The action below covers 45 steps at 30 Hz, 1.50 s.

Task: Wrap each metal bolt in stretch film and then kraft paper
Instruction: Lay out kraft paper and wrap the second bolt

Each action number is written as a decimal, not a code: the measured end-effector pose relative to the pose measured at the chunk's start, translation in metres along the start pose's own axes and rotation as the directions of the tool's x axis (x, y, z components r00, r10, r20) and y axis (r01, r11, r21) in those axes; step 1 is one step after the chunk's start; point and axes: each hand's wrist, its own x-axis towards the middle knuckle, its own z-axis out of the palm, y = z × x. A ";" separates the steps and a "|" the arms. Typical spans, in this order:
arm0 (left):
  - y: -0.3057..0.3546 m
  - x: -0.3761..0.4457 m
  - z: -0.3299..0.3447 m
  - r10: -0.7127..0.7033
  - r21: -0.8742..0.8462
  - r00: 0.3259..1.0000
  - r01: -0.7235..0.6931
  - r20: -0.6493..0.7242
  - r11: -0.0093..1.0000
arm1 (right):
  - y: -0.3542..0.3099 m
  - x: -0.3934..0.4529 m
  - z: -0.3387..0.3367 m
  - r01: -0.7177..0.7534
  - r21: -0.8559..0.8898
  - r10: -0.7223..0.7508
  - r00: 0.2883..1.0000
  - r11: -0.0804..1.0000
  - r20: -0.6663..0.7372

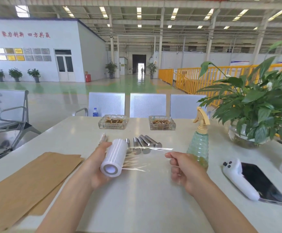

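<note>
The left hand (97, 167) grips a stretch film roll (114, 158) while the right hand (184, 169) pinches its clear film sheet (147, 158) taut above the table (145, 199), metal bolts (142, 144) just beyond, kraft paper (27, 182) at near left

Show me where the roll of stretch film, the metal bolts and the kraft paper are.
Roll of stretch film (114, 158), head view, on its white side.
Metal bolts (143, 143), head view, on a middle bolt's shaft.
Kraft paper (31, 180), head view, on the top sheet's middle.
</note>
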 end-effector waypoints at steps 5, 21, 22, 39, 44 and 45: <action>-0.004 -0.003 -0.013 0.057 -0.083 0.998 -0.054 0.037 0.995 | -0.001 0.006 -0.003 0.062 -0.071 -0.067 0.995 0.996 -0.070; 0.008 -0.017 -0.035 0.134 0.274 0.961 -0.065 -0.240 0.959 | 0.009 0.021 -0.024 0.105 -0.122 -0.129 0.969 0.987 -0.209; 0.008 -0.018 -0.032 0.193 0.341 0.933 -0.083 -0.305 0.936 | 0.010 0.022 -0.027 0.107 -0.152 -0.140 0.964 0.983 -0.226; -0.007 -0.014 -0.017 0.489 0.999 0.872 0.010 0.015 -0.047 | 0.023 0.022 -0.045 0.172 -0.511 -0.337 0.907 0.842 -0.251; 0.004 -0.011 -0.020 0.433 0.997 0.901 0.000 0.036 -0.081 | 0.023 0.033 -0.051 0.179 -0.691 -0.418 0.887 0.700 -0.194; 0.004 -0.010 -0.019 0.419 0.997 0.908 0.012 0.022 -0.079 | 0.023 0.035 -0.051 0.152 -0.771 -0.435 0.883 0.619 -0.176</action>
